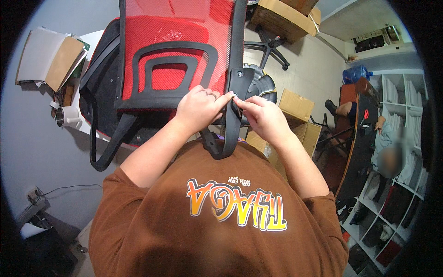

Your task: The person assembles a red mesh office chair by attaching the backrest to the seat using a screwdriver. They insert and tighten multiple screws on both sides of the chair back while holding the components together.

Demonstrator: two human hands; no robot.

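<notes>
A red and black mesh office chair [184, 27] stands before me, its backrest at the top middle. My left hand [198, 108] grips by the lower right corner of the backrest frame, its index finger reaching onto a black armrest bracket [241, 81]. From the other side, my right hand [264, 117] pinches at the same spot on the bracket, fingertips close to the left ones. Something small and shiny shows between the fingertips; I cannot make it out. Above them, a bolt head [239, 73] sits in the bracket. The black armrest [230, 134] loops down toward my shirt.
Stacked papers and folders [50, 60] and a white mug [68, 116] lie at the left. Cardboard boxes [295, 105] and a chair base [272, 46] stand to the right. Farther right, another person [387, 152] sits by a desk [353, 134] and white shelves [401, 106].
</notes>
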